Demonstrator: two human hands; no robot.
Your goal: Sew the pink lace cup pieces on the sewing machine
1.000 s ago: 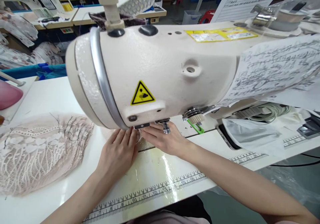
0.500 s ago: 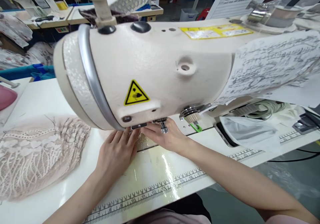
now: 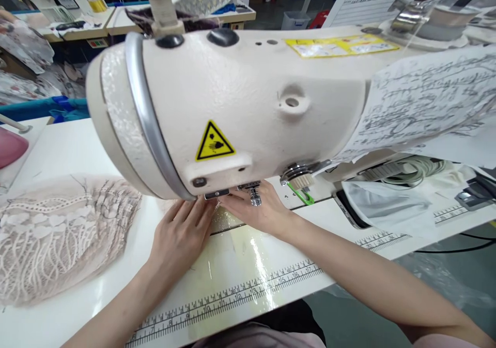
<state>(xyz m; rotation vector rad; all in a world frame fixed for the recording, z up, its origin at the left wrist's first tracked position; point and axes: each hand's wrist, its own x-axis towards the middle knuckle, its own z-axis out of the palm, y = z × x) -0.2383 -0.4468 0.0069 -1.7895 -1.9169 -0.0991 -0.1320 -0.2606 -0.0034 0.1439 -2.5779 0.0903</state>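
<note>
Under the head of a white sewing machine (image 3: 248,105), both hands work close together at the needle area, which the head hides. My left hand (image 3: 182,229) lies with its fingers stretched out flat on the bed, the tips partly covered. Just beside it, a little pale pink fabric (image 3: 166,203) shows. My right hand (image 3: 259,208) comes in from the right, its fingers pressed together at the edge of that fabric, tips partly hidden. A pale pink lace piece (image 3: 65,239) with embroidery lies on the table to the left.
A printed ruler strip (image 3: 232,299) runs along the table's front edge. To the right lie a phone (image 3: 351,211) under white cloth (image 3: 387,203) and a coil of cord (image 3: 414,171). Handwritten paper (image 3: 430,100) covers the machine's arm. A pink object (image 3: 11,146) stands far left.
The view has shifted slightly, so the machine sits a little further right. Both hands stay at nearly the same place under the head.
</note>
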